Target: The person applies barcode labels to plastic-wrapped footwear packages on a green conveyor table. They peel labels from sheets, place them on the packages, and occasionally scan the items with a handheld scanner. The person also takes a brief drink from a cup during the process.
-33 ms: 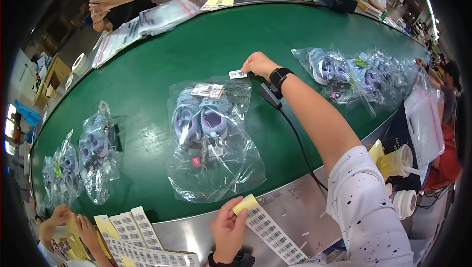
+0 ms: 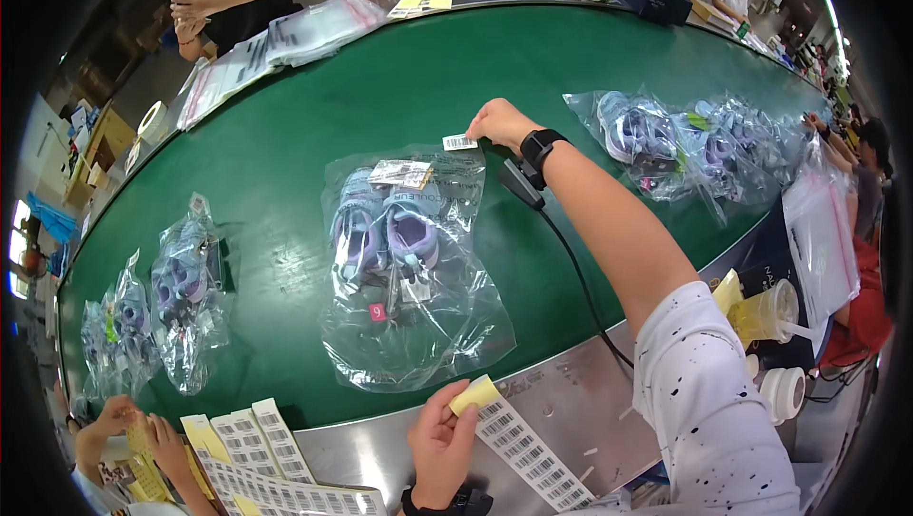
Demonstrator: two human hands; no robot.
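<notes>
My right hand [image 2: 501, 123] reaches out over the green surface, finger and thumb pinching a small white barcode sticker [image 2: 459, 143]. The sticker is at the top right corner of a clear plastic bag [image 2: 428, 326]; whether it touches the bag I cannot tell. Inside the bag lies a pair of light blue and lilac shoes [image 2: 413, 231], with a white label near their toes and a small pink tag lower down. Low in the view, my left hand [image 2: 443, 447] grips the yellow-backed end of a barcode sticker strip [image 2: 529, 457].
Bagged shoes lie at left [image 2: 185, 278] and right [image 2: 637, 131] on the green conveyor belt [image 2: 504, 59]. A black cable [image 2: 580, 278] hangs from my right wrist. More sticker sheets [image 2: 252, 449] lie lower left, beside another person's hands [image 2: 166, 449]. A drink cup [image 2: 766, 311] stands right.
The bag with the shoes has slid very slightly left. Both my hands keep almost the same place and grip.
</notes>
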